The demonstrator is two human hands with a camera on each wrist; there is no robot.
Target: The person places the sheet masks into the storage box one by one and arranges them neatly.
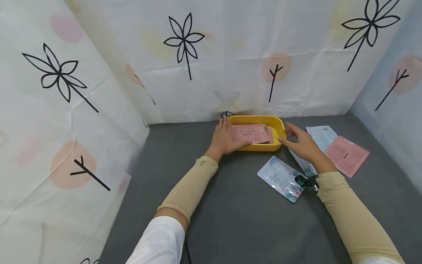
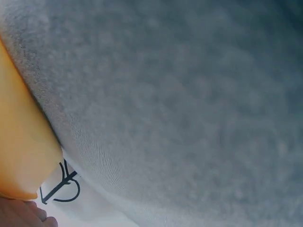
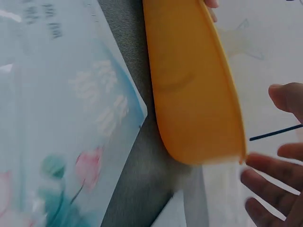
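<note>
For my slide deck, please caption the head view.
Left hand presses pink sachets in a yellow tub; right hand touches its side.

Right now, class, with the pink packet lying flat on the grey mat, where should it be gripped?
Probably the pink packet at its near right edge, coming from the right: it lies flat, that side is bare mat, while the white packet and the right hand crowd its left.
</note>
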